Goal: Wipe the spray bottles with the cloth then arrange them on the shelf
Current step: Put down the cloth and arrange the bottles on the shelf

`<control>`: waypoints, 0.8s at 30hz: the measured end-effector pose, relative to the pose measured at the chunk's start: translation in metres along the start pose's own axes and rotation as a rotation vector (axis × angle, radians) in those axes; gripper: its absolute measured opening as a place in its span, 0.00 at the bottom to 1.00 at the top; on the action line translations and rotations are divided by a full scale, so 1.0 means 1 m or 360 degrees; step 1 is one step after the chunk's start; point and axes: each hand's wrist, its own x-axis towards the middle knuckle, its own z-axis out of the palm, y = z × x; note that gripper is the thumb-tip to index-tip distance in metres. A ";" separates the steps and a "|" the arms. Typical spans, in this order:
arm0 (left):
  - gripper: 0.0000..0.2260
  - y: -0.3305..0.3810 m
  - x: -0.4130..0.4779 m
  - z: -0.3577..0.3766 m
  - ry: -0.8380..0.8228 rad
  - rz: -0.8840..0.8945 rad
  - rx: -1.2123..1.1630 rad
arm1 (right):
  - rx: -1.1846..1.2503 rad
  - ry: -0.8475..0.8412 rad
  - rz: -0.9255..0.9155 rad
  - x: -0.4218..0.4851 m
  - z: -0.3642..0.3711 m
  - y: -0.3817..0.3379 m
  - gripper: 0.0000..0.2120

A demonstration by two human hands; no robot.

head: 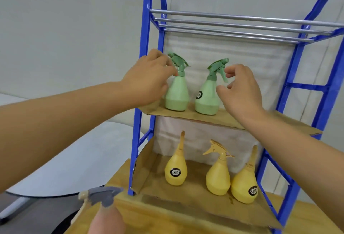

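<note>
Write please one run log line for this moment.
left hand: at left green bottle | right hand: at right green bottle | lower shelf: three yellow bottles

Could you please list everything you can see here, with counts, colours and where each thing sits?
green spray bottles: two, pale green, side by side on the middle tier
yellow spray bottles: three, yellow, on the bottom tier
pink spray bottle: one, pinkish body with grey trigger head, blurred, bottom edge of view in front of the shelf
shelf: one, blue frame, metal rods on top, cardboard liners on the tiers
table: one, light wood, under the shelf
left hand: at the left green bottle's neck
right hand: open by the right green bottle's trigger
</note>
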 end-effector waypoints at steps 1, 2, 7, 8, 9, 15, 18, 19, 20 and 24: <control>0.17 0.002 -0.015 -0.005 -0.0047 0.0080 0.0010 | -0.0026 -0.0037 -0.0078 -0.014 0.000 -0.008 0.19; 0.17 0.004 -0.032 -0.009 -0.0105 0.0159 0.0023 | -0.0044 -0.0086 -0.0155 -0.028 0.000 -0.016 0.19; 0.16 0.014 -0.123 -0.017 -0.0423 0.0079 -0.0102 | 0.0100 -0.0563 -0.0364 -0.112 0.014 -0.062 0.19; 0.16 0.013 -0.142 -0.016 -0.0496 0.0049 -0.0136 | 0.0105 -0.0679 -0.0401 -0.129 0.018 -0.068 0.19; 0.16 0.013 -0.159 -0.015 -0.0549 0.0025 -0.0189 | 0.0092 -0.0781 -0.0425 -0.145 0.024 -0.074 0.19; 0.25 0.015 -0.228 -0.004 -0.1113 -0.0476 -0.0434 | 0.0181 -0.1142 -0.0250 -0.206 0.078 -0.098 0.21; 0.31 0.022 -0.246 -0.001 -0.1068 -0.0678 -0.0578 | 0.0208 -0.1287 -0.0219 -0.227 0.104 -0.101 0.23; 0.29 0.024 -0.250 -0.001 -0.1030 -0.0706 -0.0605 | 0.0239 -0.1322 -0.0187 -0.233 0.108 -0.101 0.24; 0.27 0.025 -0.253 -0.001 -0.1000 -0.0731 -0.0622 | 0.0285 -0.1343 -0.0156 -0.237 0.112 -0.100 0.25; 0.18 0.029 -0.257 0.003 -0.0923 -0.0814 -0.0697 | 0.0430 -0.1355 -0.0038 -0.247 0.117 -0.103 0.28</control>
